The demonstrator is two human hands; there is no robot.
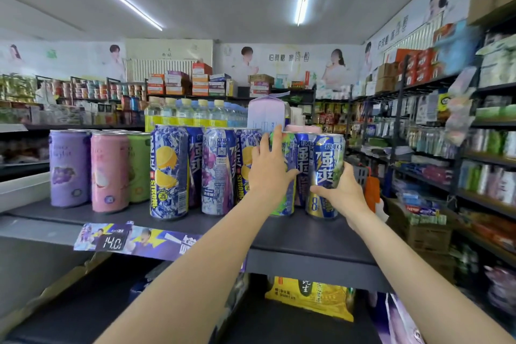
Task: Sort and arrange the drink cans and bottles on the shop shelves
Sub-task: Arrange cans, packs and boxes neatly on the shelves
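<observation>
Tall drink cans stand in rows on the grey top shelf (293, 234). At the right end my right hand (342, 193) grips a blue and gold can (326, 159) from its right side. Beside it my left hand (269, 165) wraps the front of a green and blue can (286, 204), fingers reaching up over its top. Left of them stand a blue lemon can (169, 173) and a purple grape can (217, 170). Further left are pastel cans: purple (69, 167), pink (109, 170), green (138, 165). Water bottles (184, 113) with yellow caps stand behind.
A lilac carton (266, 114) sits behind the cans. A price strip (111, 240) hangs on the shelf's front edge. A yellow pack (310, 296) lies on the shelf below. Stocked racks (446, 165) line the aisle on the right, with an orange item (372, 193) hanging near my right hand.
</observation>
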